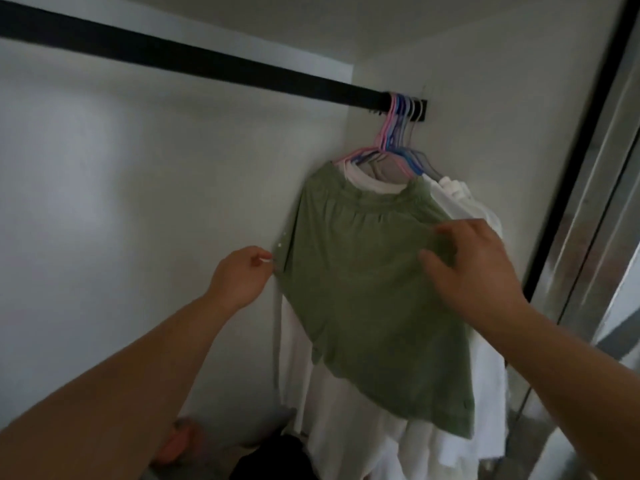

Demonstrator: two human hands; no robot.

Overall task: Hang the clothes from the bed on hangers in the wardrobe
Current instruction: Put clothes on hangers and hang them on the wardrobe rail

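A green T-shirt (367, 289) is hung on a pink hanger (388, 133) at the right end of the black wardrobe rail (194, 60), in front of white garments (485, 368). Its left edge is pinched by the left hand (239, 275). Its right shoulder is clamped in the grip of the right hand (474, 261) (thumb and fingers curled into the fabric).

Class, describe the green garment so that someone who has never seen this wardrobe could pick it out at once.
Follow the black rail to its right end, where pink and blue hangers bunch in the corner. The green garment hangs frontmost there, with the left hand and right hand at its sides. Its neighbours behind are white; it alone is green.
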